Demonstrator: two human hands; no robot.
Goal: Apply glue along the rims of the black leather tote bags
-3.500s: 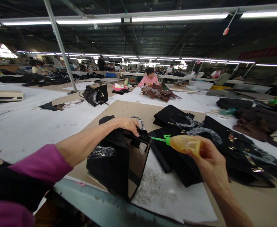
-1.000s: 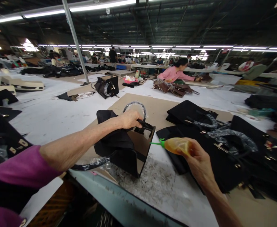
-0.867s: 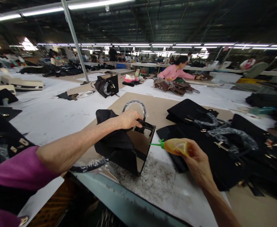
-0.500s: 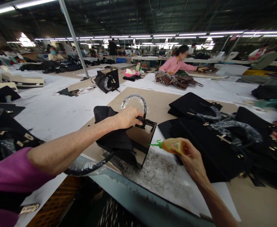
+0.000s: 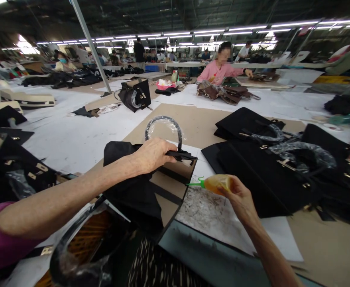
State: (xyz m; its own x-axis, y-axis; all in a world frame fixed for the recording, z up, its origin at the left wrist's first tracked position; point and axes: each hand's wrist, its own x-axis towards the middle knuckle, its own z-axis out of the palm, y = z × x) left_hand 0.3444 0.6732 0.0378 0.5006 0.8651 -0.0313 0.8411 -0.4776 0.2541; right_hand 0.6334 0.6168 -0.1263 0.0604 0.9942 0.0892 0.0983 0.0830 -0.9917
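Right hand (image 5: 239,196) hides base of bottle (image 5: 214,183); left forearm (image 5: 70,196) covers part of held bag (image 5: 131,196); left edge crops sleeve (image 5: 4,236).

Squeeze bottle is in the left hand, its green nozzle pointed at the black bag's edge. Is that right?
Wrong hand: the head view shows the right hand holding the squeeze bottle, its green nozzle pointed at the edge of the black bag.
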